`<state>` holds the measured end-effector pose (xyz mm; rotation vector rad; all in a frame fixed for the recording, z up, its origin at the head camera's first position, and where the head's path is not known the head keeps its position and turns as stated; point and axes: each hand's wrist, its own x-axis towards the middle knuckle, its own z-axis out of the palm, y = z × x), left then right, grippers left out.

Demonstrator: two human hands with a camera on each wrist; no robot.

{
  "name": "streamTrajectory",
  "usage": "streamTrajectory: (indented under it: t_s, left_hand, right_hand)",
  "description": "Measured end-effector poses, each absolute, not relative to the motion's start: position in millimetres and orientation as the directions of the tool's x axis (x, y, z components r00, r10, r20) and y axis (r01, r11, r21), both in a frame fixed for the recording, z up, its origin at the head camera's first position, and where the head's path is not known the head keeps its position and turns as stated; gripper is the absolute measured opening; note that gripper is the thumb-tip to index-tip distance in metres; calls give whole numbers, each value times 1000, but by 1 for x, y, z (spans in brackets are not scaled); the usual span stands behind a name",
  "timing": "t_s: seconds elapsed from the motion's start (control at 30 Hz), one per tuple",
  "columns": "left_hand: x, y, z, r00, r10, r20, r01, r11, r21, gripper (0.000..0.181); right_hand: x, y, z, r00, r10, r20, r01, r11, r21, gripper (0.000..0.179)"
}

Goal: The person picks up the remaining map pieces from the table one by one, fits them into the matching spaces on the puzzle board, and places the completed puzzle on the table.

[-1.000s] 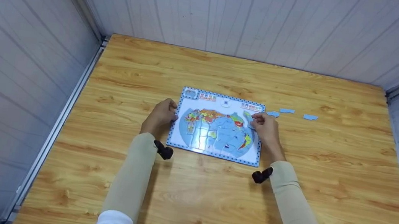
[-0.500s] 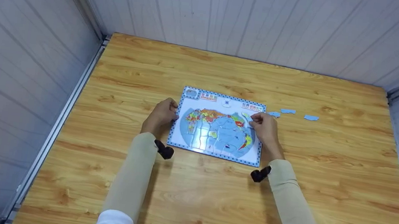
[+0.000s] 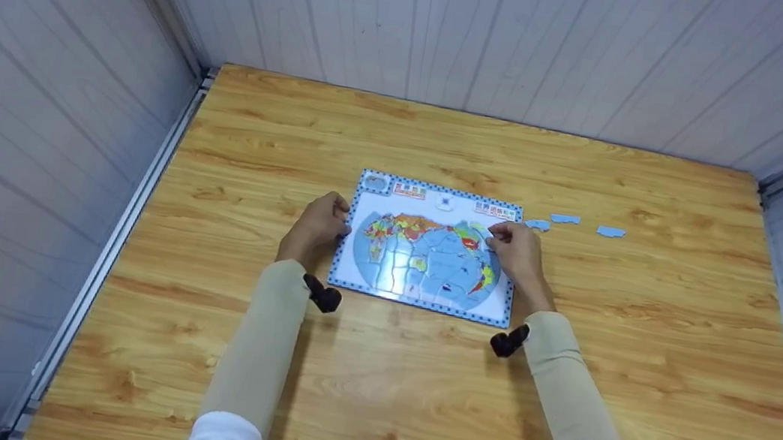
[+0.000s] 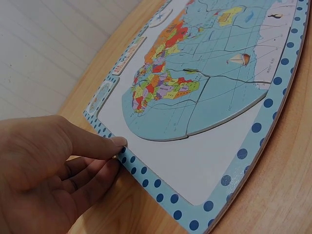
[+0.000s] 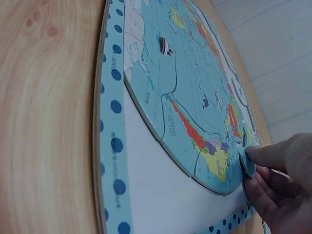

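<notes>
A world-map puzzle board with a blue dotted border lies on the table, most of its oval map filled with blue and coloured pieces. My left hand holds the board's left edge, thumb on the dotted border and fingers beside and below it. At the upper right of the map, my right hand pinches a curved puzzle piece between thumb and fingers. In the right wrist view this piece is tilted, close against the neighbouring yellow-and-blue piece. The fingers hide part of it.
Three loose blue pieces lie on the wooden table right of the board: one piece near its corner, another piece behind, a third piece farther right. Pale panel walls stand at the back and sides.
My right hand has moved slightly left with the puzzle piece, bringing it from the map's outer side in against the neighbouring pieces. The left hand has stayed at the board's edge.
</notes>
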<state>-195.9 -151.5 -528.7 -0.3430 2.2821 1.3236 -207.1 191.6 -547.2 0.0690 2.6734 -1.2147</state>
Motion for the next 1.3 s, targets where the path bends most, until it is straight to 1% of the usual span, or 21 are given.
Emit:
streamTrajectory:
  t_s: [0.37,0.6,0.87,1.07,1.3]
  left_hand:
    - [-197,-152,-530,-855,20,-518,-433,523,734,28]
    - [-198,-152,-533,-874,27,-485,-401,522,753,33]
    - [-199,-150,-530,-842,-2,-540,-467,506,726,28]
    - [-199,-150,-529,-841,-2,-541,-466,511,722,28]
    - [-198,-151,-529,-845,9,-534,-453,519,725,28]
  right_hand:
    - [-208,190,-547,-974,-47,-220,131,679,-722,22]
    - [-207,189,-548,-983,-50,-176,95,681,-726,20]
    - [-206,188,-549,-982,-50,-180,96,689,-718,18]
    - [-206,187,-549,-980,-50,-190,100,704,-703,19]
    - [-206,189,-550,-984,-58,-166,76,711,-699,19]
